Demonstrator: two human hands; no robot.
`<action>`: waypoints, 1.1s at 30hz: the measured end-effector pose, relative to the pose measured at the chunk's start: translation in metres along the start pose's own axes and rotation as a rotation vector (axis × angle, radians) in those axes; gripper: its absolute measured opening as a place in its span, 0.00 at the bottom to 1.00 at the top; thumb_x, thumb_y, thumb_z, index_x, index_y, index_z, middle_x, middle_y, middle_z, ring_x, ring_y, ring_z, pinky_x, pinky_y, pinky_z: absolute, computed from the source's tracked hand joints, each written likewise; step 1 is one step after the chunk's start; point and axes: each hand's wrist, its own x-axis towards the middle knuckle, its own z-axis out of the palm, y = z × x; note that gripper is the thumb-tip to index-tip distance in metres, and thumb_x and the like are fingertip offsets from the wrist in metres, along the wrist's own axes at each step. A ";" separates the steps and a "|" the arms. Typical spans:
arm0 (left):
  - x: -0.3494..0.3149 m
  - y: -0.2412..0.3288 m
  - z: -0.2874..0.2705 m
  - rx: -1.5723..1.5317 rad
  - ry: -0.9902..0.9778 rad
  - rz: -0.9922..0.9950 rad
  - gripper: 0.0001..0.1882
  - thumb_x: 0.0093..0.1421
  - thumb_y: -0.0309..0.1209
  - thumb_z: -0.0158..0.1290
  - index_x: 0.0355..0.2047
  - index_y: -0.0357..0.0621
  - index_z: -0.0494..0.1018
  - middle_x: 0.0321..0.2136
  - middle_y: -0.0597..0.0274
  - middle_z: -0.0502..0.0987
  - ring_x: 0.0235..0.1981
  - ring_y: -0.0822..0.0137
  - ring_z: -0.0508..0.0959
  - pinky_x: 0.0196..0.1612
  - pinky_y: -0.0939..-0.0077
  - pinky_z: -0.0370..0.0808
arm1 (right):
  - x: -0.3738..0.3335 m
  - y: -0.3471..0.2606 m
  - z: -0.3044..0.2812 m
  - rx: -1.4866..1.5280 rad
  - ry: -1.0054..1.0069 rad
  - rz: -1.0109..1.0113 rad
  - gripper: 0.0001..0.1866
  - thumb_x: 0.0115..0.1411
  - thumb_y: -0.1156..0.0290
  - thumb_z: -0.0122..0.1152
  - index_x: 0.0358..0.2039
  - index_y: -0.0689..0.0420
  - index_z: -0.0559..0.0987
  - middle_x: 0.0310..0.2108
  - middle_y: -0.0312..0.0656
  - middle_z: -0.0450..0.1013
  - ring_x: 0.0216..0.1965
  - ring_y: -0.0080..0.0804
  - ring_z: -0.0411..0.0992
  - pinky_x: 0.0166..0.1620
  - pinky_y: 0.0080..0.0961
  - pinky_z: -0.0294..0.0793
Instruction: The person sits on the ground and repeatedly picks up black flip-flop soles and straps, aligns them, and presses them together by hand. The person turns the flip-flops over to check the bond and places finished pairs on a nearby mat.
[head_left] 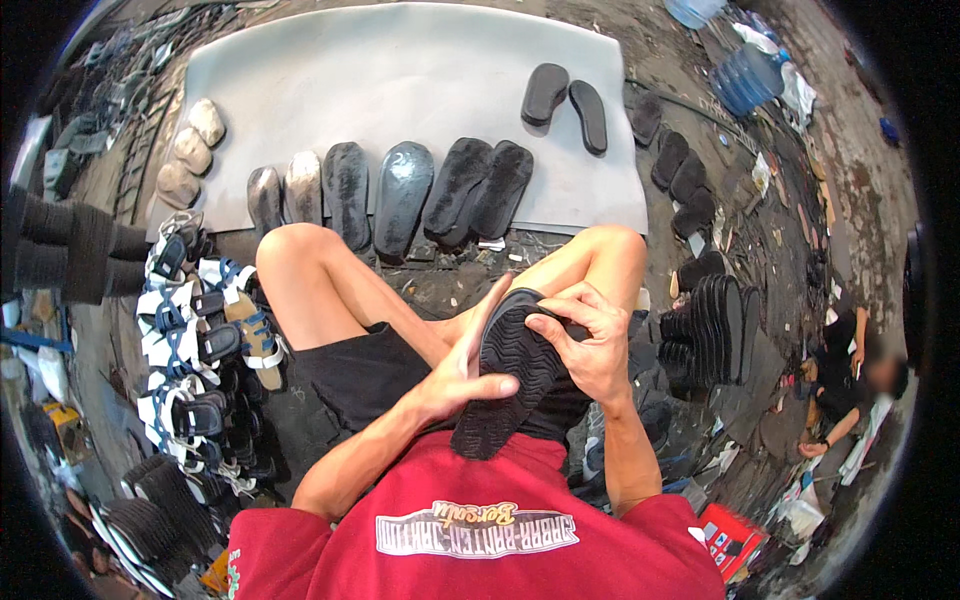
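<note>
A black shoe sole (490, 425) with a wavy tread is tilted in front of my red shirt, tread side facing up. My left hand (450, 385) grips it along its left edge, thumb across the tread and fingers stretched along the far side. At the sole's upper right edge, my right hand (598, 345) pinches it between thumb and curled fingers. The sole's underside and some of my fingertips are hidden.
Several dark soles (404, 195) line the near edge of a pale sheet (330, 80). Beige rounded pieces (192, 150) sit at its left. Strappy sandals (195, 335) crowd my left; stacked black soles (705, 330) stand right. Another person (845, 385) sits far right.
</note>
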 end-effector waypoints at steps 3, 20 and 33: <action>0.024 0.008 0.004 0.092 -0.021 -0.042 0.65 0.51 0.25 0.76 0.81 0.46 0.45 0.72 0.61 0.63 0.72 0.65 0.64 0.74 0.65 0.62 | 0.005 -0.002 -0.002 0.016 0.018 -0.001 0.11 0.56 0.71 0.81 0.39 0.58 0.91 0.32 0.41 0.82 0.36 0.33 0.81 0.41 0.30 0.79; 0.029 0.001 0.009 0.192 -0.053 0.024 0.44 0.51 0.24 0.73 0.68 0.41 0.66 0.64 0.62 0.70 0.66 0.69 0.69 0.71 0.68 0.66 | 0.000 -0.018 -0.015 -0.060 -0.072 0.034 0.10 0.57 0.68 0.80 0.39 0.56 0.91 0.32 0.41 0.83 0.36 0.36 0.81 0.43 0.33 0.79; 0.025 -0.001 0.003 0.296 -0.077 0.123 0.35 0.57 0.25 0.70 0.64 0.39 0.69 0.59 0.56 0.74 0.64 0.63 0.73 0.70 0.62 0.68 | -0.011 -0.025 0.000 -0.180 0.056 -0.064 0.10 0.54 0.69 0.81 0.36 0.55 0.91 0.31 0.41 0.83 0.35 0.38 0.80 0.42 0.33 0.79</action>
